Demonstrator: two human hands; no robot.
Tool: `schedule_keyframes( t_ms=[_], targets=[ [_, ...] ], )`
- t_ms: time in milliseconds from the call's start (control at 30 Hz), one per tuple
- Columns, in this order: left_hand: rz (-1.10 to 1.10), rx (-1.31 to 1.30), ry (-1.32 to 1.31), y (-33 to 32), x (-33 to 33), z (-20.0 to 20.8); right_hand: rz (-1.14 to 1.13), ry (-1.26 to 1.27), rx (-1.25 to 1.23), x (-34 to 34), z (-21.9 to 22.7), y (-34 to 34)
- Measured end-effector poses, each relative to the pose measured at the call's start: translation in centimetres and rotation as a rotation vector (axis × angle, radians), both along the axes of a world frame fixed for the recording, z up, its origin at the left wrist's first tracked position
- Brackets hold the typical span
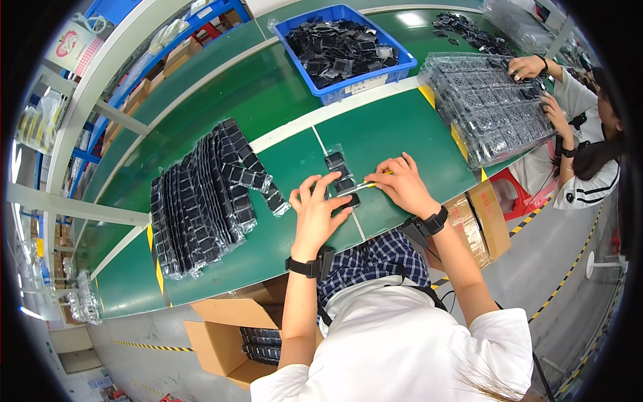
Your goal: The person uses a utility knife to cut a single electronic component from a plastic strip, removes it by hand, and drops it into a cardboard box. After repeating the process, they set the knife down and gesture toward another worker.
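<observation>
In front of me on the green bench lies a short strip of black square pieces in clear plastic (334, 161). My left hand (313, 213) grips its left side, index finger and thumb pressed onto the strip, the other fingers bent. My right hand (406, 189) is closed on a thin yellow-handled tool with a metal tip (367, 183), which looks like a craft knife. Its tip reaches across the strip between two squares, close to my left fingers. To the left, many similar bagged strips (201, 201) lie side by side in a thick row, a few crossing on top.
A blue bin (404, 65) full of black squares stands beyond the white bench rail. Far right, a co-worker's hands (528, 68) touch a stack of clear trays (469, 114). Below the bench are an open carton holding strips (216, 348) and another carton (492, 221).
</observation>
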State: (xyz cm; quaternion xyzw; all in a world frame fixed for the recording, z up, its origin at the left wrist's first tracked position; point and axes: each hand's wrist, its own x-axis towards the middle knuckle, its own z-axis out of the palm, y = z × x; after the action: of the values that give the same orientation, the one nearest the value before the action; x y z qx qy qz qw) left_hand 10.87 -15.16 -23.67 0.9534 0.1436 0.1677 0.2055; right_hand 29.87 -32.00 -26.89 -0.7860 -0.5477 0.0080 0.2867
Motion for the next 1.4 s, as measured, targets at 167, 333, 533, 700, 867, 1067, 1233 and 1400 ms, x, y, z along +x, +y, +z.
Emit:
schedule_keyframes(
  t_ms=[167, 333, 533, 700, 867, 1067, 1233, 1400],
  targets=[
    [0.034, -0.103, -0.078, 1.0, 0.7, -0.7, 0.049, 0.011, -0.011, -0.3, 0.3, -0.6],
    [0.116, -0.201, -0.065, 1.9, 1.3, -2.6, 0.080, 0.048, -0.043, -0.5, 0.1, -1.0],
    [0.134, -0.191, -0.117, 1.9, 1.4, -2.8, 0.103, 0.069, -0.055, -0.2, 0.2, -0.9],
    [0.139, -0.199, -0.115, 2.0, 1.4, -2.9, 0.090, 0.074, -0.089, -0.3, 0.4, -0.4],
    [0.126, -0.203, -0.106, 2.1, 1.5, -2.8, 0.097, 0.054, -0.046, 0.0, -0.4, 0.7],
    [0.123, -0.200, -0.070, 2.2, 1.4, -2.7, 0.187, 0.079, -0.075, 1.1, -0.2, 0.2],
    [0.111, -0.212, -0.080, 2.3, 1.3, -2.7, 0.173, 0.119, -0.086, 2.2, 0.4, -2.0],
    [0.147, -0.350, -0.194, 2.7, 1.1, -2.5, 0.082, 0.200, -0.110, 1.9, 1.2, -3.0]
  ],
)
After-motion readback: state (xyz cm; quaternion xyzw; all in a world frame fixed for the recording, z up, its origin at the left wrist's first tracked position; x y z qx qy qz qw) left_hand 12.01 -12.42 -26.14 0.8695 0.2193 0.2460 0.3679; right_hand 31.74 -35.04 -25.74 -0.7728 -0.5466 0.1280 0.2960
